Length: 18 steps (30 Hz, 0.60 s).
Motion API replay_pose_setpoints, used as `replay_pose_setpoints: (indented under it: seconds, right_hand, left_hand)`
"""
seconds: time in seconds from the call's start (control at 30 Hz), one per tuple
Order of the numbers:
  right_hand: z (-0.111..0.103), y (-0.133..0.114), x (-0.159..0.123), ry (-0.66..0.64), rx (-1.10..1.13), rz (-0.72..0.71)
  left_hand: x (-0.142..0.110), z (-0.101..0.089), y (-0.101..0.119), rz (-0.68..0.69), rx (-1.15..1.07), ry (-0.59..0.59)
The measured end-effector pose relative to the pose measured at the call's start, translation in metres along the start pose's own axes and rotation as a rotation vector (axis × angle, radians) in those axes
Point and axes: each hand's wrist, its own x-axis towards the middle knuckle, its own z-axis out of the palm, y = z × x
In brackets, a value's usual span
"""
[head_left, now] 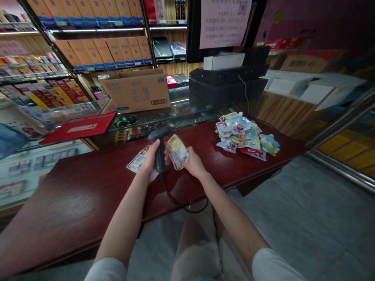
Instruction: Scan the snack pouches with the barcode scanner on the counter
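Note:
My left hand (pixel 152 158) is wrapped round the handle of a black barcode scanner (pixel 160 156), held upright above the dark red table. A cable runs down from its grip. In my right hand (pixel 193 164) is a small printed snack packet (pixel 177 153), pinched at its lower right edge, close to the scanner's right side. Its printed side with small text faces up. Another printed packet (pixel 137 160) lies on the table, partly hidden behind my left hand. To the right sits a heap of colourful packets (pixel 240 134).
The dark red table (pixel 84 187) spans the front. Behind it stand a cardboard box (pixel 137 91) on a glass counter, a red folder (pixel 82 127), and a monitor (pixel 193 35) with a pink paper notice. The scanner cable (pixel 187 210) loops over the table's front edge.

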Motion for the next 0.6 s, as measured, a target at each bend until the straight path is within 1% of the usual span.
replay_pose_setpoints:
  seconds: [0.13, 0.2, 0.3, 0.4, 0.5, 0.6]
  right_hand:
    - [-0.021, 0.028, 0.018, 0.225, 0.317, 0.097]
    - [-0.036, 0.043, 0.026, 0.304, 0.455, 0.108]
    - [-0.056, 0.064, 0.03, 0.403, 0.544, 0.086]
    - [-0.063, 0.078, 0.027, 0.423, 0.622, 0.111]
    - [-0.06, 0.084, 0.024, 0.405, 0.688, 0.128]
    - [-0.056, 0.087, 0.022, 0.425, 0.658, 0.11]
  left_hand:
    - [-0.002, 0.009, -0.004, 0.075, 0.004, -0.086]
    - [-0.003, 0.015, -0.007, 0.076, 0.009, -0.111]
    - [-0.006, 0.024, -0.014, 0.068, 0.007, -0.166]
    - [-0.01, 0.032, -0.022, 0.037, 0.01, -0.219]
    - [-0.012, 0.038, -0.029, 0.011, 0.039, -0.249]
    - [-0.014, 0.042, -0.034, -0.02, 0.081, -0.291]
